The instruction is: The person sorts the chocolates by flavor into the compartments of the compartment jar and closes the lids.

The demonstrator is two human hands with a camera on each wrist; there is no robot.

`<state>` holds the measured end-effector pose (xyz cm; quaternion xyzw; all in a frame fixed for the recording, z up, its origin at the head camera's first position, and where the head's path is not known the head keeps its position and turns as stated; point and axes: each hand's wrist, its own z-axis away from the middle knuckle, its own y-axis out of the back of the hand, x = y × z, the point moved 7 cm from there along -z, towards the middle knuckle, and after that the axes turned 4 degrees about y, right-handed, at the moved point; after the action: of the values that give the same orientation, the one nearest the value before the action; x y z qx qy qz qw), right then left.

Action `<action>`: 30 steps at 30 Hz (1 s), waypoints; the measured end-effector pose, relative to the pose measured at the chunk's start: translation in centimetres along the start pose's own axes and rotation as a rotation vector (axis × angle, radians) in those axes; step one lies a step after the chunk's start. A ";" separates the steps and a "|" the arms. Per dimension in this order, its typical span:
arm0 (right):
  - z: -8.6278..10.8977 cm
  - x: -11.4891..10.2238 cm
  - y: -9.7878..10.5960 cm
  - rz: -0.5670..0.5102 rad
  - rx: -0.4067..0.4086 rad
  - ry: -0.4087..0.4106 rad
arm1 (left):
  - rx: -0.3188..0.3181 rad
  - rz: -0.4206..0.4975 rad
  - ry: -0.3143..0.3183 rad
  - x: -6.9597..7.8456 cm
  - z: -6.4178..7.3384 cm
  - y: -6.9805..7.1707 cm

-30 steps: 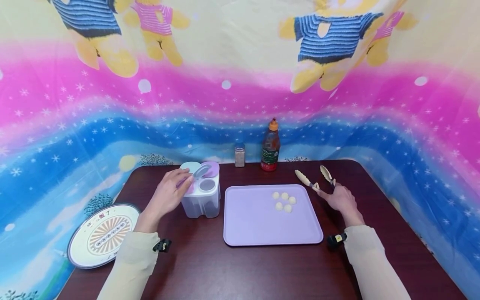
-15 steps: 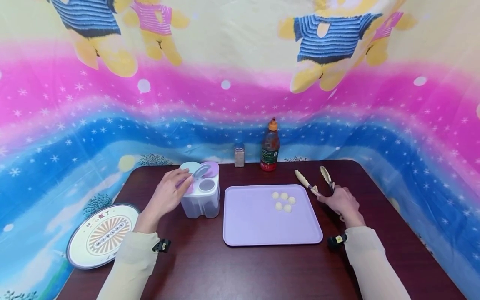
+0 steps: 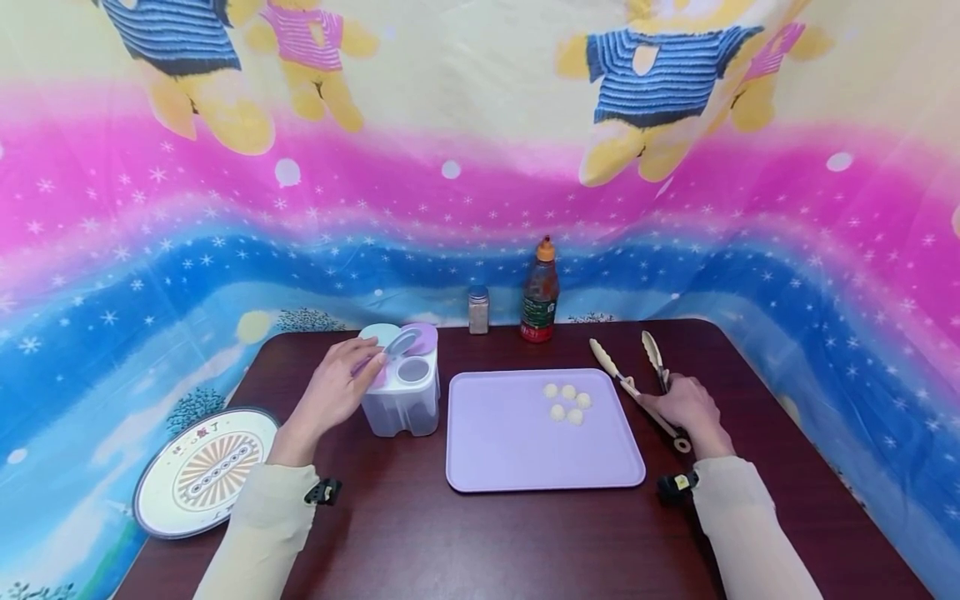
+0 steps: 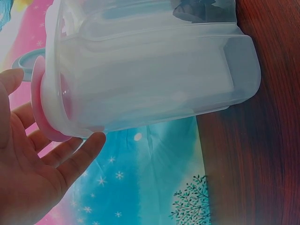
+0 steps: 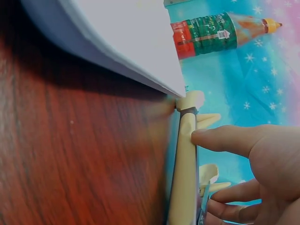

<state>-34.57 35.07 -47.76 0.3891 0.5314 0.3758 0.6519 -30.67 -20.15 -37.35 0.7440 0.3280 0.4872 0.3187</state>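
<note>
My left hand [image 3: 341,383] reaches over a clear plastic box [image 4: 154,75] with pastel lids. Its thumb touches the edge of a raised blue-grey flip lid [image 3: 405,342], while the other fingers spread loosely beside the pink lid [image 4: 42,101]. A round opening [image 3: 415,369] shows below the raised lid. To the right of the tray, my right hand [image 3: 686,408] holds a pair of tongs [image 3: 628,385] by its two arms, the thumb on one and the fingers at the other. The tongs' arms are spread. Several small white balls [image 3: 569,392] sit on the lilac tray [image 3: 502,450].
A patterned oval plate [image 3: 217,471] lies at the left, by my forearm. Behind the tray stand a sauce bottle [image 3: 541,296] with an orange cap and a small blue-capped shaker [image 3: 478,310]. A printed curtain [image 3: 450,250] surrounds the dark table [image 3: 420,542].
My right hand has shifted slightly right along the tongs, and their ringed rear end now shows. My left hand and the raised lid have stayed put.
</note>
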 end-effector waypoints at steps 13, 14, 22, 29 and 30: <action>0.8 -0.6 0.9 -0.021 0.021 0.023 | 0.007 -0.004 -0.004 0.1 0.0 0.1; 0.9 -0.8 1.0 -0.028 0.029 0.032 | 0.007 -0.006 -0.005 0.0 0.0 0.1; 1.5 -2.6 1.9 -0.078 0.072 0.092 | 0.005 -0.007 -0.007 0.0 -0.1 0.1; 2.1 -4.7 2.4 -0.110 0.091 0.156 | 0.003 -0.006 -0.006 0.0 -0.1 0.0; 2.2 -5.1 2.4 -0.111 0.102 0.175 | 0.003 -0.005 -0.005 0.0 -0.1 0.0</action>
<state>-33.39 31.28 -43.23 0.3573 0.6253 0.3440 0.6025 -30.74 -20.12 -37.31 0.7450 0.3296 0.4840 0.3195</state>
